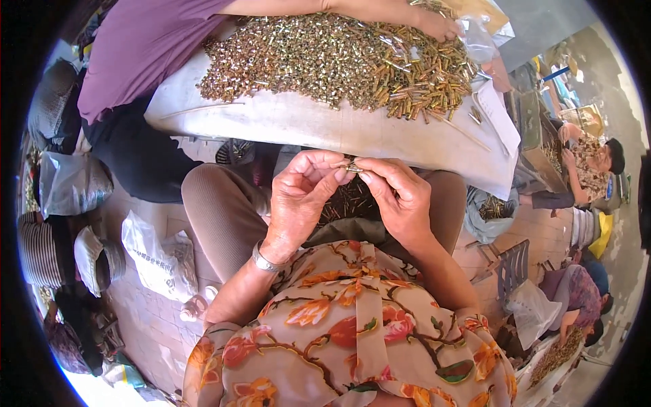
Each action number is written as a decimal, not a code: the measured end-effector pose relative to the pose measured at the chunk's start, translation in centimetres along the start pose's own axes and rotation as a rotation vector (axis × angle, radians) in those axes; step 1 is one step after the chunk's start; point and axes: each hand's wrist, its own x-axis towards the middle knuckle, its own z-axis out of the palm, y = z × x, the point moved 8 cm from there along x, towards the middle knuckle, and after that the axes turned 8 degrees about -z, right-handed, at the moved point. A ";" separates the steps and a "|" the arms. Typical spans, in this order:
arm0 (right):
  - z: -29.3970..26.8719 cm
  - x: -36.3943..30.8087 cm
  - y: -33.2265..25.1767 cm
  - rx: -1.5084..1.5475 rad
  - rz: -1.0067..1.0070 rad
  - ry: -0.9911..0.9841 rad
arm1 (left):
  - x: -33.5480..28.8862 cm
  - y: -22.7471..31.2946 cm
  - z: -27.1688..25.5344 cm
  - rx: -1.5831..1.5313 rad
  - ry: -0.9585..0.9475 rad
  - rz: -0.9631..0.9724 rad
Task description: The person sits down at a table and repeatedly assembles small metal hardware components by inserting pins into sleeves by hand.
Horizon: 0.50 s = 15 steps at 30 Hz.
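Observation:
My left hand [304, 193] and my right hand [400, 197] meet at the table's near edge, above my lap. Between both thumbs and fingertips is a small brass-coloured bolt-like piece [352, 167], partly covered by the fingers. Each hand is closed in a pinch on it. Below them, between my knees, a dark container [347, 207] holds many similar slim metal pieces. Just beyond, on the pale-covered table [291, 127], lie a wide heap of short metal nuts or sleeves [291, 57] and a heap of longer brass-coloured pieces [427, 88].
Across the table, a co-worker in a purple top [149, 51] reaches a hand [439, 26] over the heap. A bag of metal pieces [491, 214] stands by my right knee. White plastic bags [159, 254] lie on the left floor. A dark chair [513, 268] stands right.

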 end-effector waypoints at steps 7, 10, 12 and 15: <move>0.2 0.0 -0.3 -0.030 -0.051 -0.003 | -0.3 0.4 -0.2 0.139 0.050 0.055; 0.2 0.1 -0.6 -0.077 -0.114 -0.010 | -0.3 0.6 -0.4 0.189 0.052 0.077; 0.1 0.3 -0.4 -0.041 -0.073 -0.041 | -0.1 1.0 -0.1 0.246 -0.009 0.034; 0.2 0.3 1.1 0.250 0.083 -0.202 | 0.3 0.5 0.1 0.120 -0.218 -0.194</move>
